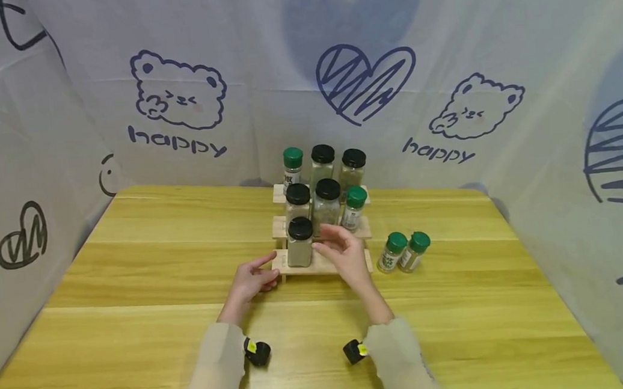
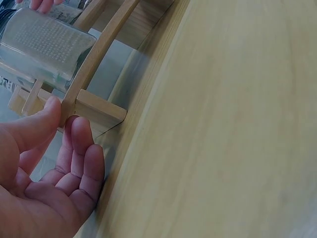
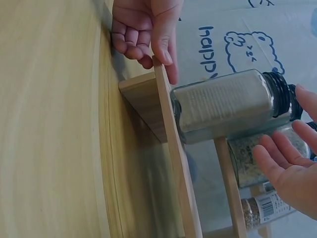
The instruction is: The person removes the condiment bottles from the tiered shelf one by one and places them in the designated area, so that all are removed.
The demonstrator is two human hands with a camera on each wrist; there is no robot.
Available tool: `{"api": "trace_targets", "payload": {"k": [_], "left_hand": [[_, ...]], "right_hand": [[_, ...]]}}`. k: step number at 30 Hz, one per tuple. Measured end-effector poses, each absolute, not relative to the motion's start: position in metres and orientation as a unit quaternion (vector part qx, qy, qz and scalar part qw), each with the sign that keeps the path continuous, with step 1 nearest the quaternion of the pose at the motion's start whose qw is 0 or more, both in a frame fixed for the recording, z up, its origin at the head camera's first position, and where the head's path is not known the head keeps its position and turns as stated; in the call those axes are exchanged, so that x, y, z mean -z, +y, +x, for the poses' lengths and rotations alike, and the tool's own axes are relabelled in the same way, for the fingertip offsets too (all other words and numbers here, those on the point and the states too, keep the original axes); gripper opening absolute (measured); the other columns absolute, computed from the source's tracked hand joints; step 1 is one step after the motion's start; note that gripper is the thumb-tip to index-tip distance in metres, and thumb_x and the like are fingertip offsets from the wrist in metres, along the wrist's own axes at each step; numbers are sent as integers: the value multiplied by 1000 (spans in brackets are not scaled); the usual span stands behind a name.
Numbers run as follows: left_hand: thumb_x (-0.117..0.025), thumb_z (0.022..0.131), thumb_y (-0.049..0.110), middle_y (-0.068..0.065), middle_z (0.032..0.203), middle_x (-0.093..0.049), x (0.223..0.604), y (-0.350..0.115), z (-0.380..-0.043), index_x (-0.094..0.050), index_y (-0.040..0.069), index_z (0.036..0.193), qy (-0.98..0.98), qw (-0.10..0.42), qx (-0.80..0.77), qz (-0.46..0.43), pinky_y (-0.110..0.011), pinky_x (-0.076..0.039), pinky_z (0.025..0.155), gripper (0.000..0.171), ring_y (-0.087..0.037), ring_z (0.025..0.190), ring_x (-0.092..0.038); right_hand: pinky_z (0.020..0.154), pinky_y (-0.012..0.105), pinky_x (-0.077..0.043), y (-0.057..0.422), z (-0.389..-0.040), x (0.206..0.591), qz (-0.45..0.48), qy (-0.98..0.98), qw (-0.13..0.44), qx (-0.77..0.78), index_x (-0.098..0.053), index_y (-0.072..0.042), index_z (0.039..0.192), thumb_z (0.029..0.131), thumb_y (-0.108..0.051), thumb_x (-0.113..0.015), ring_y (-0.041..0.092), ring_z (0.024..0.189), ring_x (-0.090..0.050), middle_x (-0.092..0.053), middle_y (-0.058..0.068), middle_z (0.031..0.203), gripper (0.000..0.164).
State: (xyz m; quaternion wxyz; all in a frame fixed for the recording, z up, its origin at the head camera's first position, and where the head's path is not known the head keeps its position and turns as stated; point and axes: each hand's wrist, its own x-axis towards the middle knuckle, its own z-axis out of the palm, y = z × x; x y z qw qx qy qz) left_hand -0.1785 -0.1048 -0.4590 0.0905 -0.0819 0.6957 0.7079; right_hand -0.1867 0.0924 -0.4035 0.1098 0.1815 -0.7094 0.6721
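Note:
A three-step wooden spice rack (image 1: 327,267) stands on the table. On its lowest step, toward the left, is a square glass jar (image 1: 300,251) with a black lid and pale contents. My left hand (image 1: 249,281) grips the left end of that step; the left wrist view has the thumb (image 2: 47,115) on top and the fingers curled beneath. Just right of the jar is my right hand (image 1: 346,257), fingers loosely spread. In the right wrist view its fingertips (image 3: 265,153) are near the jar, with nothing held.
Black-lidded jars (image 1: 327,202) and green-capped bottles (image 1: 354,206) fill the upper two steps. Right of the rack, two green-capped spice bottles (image 1: 390,254) stand side by side on the wooden table (image 1: 148,260). A printed curtain (image 1: 268,119) hangs behind.

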Motion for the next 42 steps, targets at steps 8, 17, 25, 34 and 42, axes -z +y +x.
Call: {"api": "trace_targets", "payload": {"k": [8, 17, 25, 34, 42], "left_hand": [[-60, 82, -3, -20, 84, -65, 460, -106, -179, -50, 0, 125, 690, 93, -713, -80, -24, -50, 57, 43, -13, 58, -58], [-60, 82, -4, -18, 82, -65, 462, -106, -181, -50, 0, 125, 691, 93, -712, -78, -23, -49, 55, 44, -12, 56, -57], [-60, 82, -3, -17, 80, -65, 463, -105, -182, -50, 1, 125, 696, 91, -708, -80, -24, -49, 55, 44, -12, 57, -57], [-60, 82, -4, -16, 79, -65, 463, -106, -181, -50, 0, 125, 691, 89, -713, -79, -24, -49, 54, 44, -12, 56, -57], [-60, 82, -4, -16, 79, -65, 462, -106, -180, -50, -1, 124, 690, 88, -714, -80, -23, -49, 54, 44, -12, 56, -57]], "right_hand": [[82, 36, -47, 88, -197, 417, 232, -696, 128, -667, -57, 6, 110, 77, -13, -71, 27, 95, -56, -60, 18, 104, 41], [85, 44, -44, 81, -191, 408, 183, -722, 90, -661, -50, 14, 116, 75, 10, -65, 39, 101, -52, -53, 28, 112, 43], [84, 46, -44, 76, -183, 394, 170, -746, 81, -639, -46, 12, 121, 74, 7, -67, 38, 102, -50, -52, 27, 114, 52], [81, 53, -43, 72, -177, 386, 188, -756, 106, -618, -46, 13, 119, 70, 9, -70, 42, 96, -51, -53, 29, 105, 54], [79, 52, -44, 70, -177, 390, 208, -752, 113, -616, -47, 15, 117, 70, 10, -69, 41, 91, -51, -50, 28, 102, 52]]}}
